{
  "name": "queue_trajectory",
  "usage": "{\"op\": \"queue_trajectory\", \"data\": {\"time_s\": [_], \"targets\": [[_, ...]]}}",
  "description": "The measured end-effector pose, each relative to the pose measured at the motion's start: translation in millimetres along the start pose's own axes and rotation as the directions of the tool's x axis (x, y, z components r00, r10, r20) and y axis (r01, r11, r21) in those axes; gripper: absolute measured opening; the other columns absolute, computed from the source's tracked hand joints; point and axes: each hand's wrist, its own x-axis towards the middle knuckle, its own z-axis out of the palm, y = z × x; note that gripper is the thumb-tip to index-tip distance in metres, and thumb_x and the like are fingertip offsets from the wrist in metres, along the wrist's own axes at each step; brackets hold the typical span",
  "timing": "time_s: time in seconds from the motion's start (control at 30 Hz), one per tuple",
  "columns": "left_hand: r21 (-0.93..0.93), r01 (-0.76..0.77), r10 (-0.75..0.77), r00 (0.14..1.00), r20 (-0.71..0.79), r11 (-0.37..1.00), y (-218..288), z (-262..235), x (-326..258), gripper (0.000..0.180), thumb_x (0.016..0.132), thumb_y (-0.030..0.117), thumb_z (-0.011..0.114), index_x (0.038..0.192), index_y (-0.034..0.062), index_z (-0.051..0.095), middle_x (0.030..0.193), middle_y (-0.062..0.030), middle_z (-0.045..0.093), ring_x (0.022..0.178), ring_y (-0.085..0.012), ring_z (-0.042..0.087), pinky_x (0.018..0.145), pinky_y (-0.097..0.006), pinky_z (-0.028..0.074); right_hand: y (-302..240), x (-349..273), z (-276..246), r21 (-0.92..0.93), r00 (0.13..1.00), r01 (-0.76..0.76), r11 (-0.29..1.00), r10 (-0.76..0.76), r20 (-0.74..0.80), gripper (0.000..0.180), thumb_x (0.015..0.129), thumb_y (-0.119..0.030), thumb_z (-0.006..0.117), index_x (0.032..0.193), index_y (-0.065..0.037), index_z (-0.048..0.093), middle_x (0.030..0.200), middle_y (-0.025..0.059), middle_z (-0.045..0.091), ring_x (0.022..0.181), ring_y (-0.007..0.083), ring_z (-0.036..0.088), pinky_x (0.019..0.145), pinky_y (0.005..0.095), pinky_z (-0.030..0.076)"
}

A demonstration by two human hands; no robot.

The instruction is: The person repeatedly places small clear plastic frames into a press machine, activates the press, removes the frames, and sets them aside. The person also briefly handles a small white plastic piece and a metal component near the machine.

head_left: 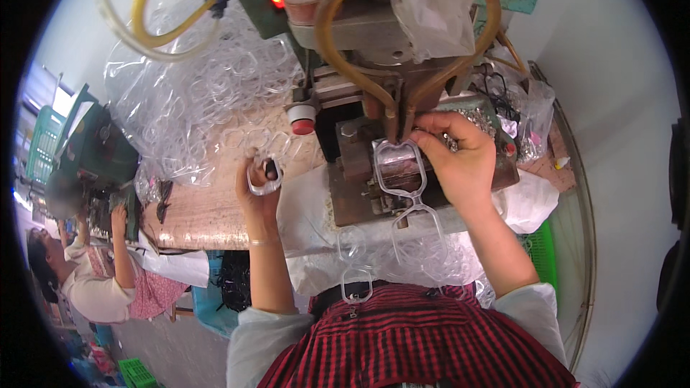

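Observation:
A clear plastic eyeglass frame lies lengthwise on the metal fixture of a bench press, its upper rim under the press tip. My right hand is at that rim, thumb and forefinger pinched beside the tip; what sits between them is too small to make out. To the left, above the bench, my left hand is closed around another clear frame, with one rim showing. More clear frames lie in front of me at my lap.
A big clear bag of frames stands at the back left. Small metal parts fill a tray right of the fixture. A red push button and yellow hoses are on the press. A co-worker works at another machine, far left.

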Motion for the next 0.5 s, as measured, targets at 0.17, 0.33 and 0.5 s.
{"op": "queue_trajectory", "data": {"time_s": [0.17, 0.33, 0.5], "targets": [[-0.001, -0.038, 0.037, 0.966, 0.254, 0.999, -0.7, 48.9, -35.8, 0.016, 0.099, 0.022, 0.057, 0.112, 0.0118, 0.058, 0.091, -0.0048, 0.059, 0.071, -0.0141, 0.055, 0.064, -0.025, 0.045, 1.5, 4.1, 0.2, 0.205, 0.997, -0.077, 0.976, 0.071, 0.036, 0.045, 0.08, 0.004, 0.075, 0.122, 0.001, 0.06, 0.111, 0.0093, 0.071, 0.092, 0.0123, 0.068, 0.085, 0.0258, 0.052], [0.275, -0.85, 0.467, 0.485, 0.739, 0.448, 27.4, 166.0, -89.3, 0.016, 0.099, 0.008, 0.054, 0.109, -0.0035, 0.057, 0.1, -0.0141, 0.065, 0.082, -0.0193, 0.062, 0.078, -0.029, 0.052, -4.3, 6.0, 8.4, 0.475, 0.949, -0.297, 0.829, 0.198, 0.247, 0.053, 0.081, 0.01, 0.073, 0.128, -0.001, 0.05, 0.105, 0.0092, 0.071, 0.094, 0.0119, 0.065, 0.085, 0.0255, 0.051], [0.318, -0.861, 0.51, 0.495, 0.703, 0.397, 13.0, 190.1, -71.0, 0.013, 0.095, -0.003, 0.06, 0.106, -0.0089, 0.064, 0.103, -0.0156, 0.068, 0.093, -0.0209, 0.07, 0.085, -0.029, 0.052, -8.7, 7.8, 10.4, 0.517, 0.937, -0.324, 0.792, 0.194, 0.289, 0.057, 0.082, 0.009, 0.072, 0.133, 0.001, 0.048, 0.116, 0.0166, 0.069, 0.1, 0.0157, 0.068, 0.086, 0.0271, 0.054]]}}
